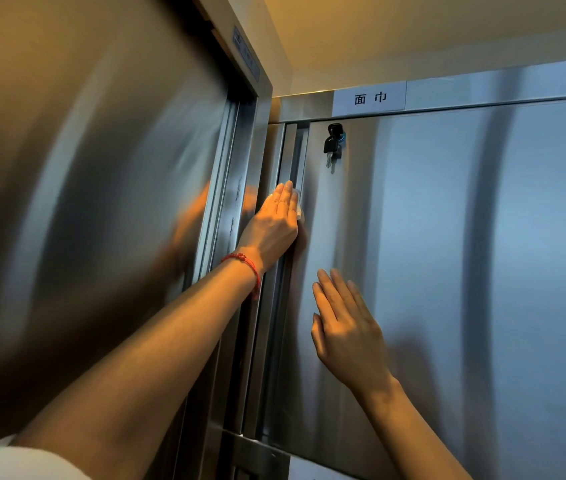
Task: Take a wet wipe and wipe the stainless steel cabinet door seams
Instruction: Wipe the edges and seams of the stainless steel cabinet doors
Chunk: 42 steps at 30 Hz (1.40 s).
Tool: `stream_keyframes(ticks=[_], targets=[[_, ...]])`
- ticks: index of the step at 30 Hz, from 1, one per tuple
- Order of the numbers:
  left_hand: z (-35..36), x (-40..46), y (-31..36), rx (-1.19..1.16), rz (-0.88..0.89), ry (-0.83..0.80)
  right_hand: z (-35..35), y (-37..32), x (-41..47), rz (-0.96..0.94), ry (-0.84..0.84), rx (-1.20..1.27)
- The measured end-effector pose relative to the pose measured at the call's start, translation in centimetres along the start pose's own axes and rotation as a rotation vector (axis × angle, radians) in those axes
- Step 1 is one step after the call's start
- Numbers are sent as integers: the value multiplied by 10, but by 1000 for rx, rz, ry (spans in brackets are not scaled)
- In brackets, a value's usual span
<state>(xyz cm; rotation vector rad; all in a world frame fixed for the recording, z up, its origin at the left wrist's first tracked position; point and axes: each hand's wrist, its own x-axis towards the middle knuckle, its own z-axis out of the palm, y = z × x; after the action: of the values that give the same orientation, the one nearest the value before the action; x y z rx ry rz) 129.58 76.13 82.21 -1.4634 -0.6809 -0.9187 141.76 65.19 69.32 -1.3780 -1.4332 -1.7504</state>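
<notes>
My left hand [276, 223], with a red string bracelet at the wrist, presses a white wet wipe [298, 206] with straight fingers against the vertical seam [292, 157] at the left edge of the stainless steel cabinet door [447, 254]. Only a small edge of the wipe shows past my fingers. My right hand [343, 327] lies flat and open on the door panel, lower and to the right of the seam, holding nothing.
A key bunch [333, 143] hangs from the lock near the door's top left corner. A white label [369, 98] sits on the frame above. Another stainless steel cabinet [101, 202] stands close on the left, at an angle.
</notes>
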Motion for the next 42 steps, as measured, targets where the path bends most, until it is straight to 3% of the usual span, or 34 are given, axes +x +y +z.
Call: stream_keyframes(ticks=[13,32,42], targets=[[-2,9,-7,-78,-50,-34,0,0,0,4,12,12],[3,11,-3,13,-34,30,0,0,-1,4,-8,9],[1,17,-11,-79,-34,-10,0,0,-1,-5,0,5]])
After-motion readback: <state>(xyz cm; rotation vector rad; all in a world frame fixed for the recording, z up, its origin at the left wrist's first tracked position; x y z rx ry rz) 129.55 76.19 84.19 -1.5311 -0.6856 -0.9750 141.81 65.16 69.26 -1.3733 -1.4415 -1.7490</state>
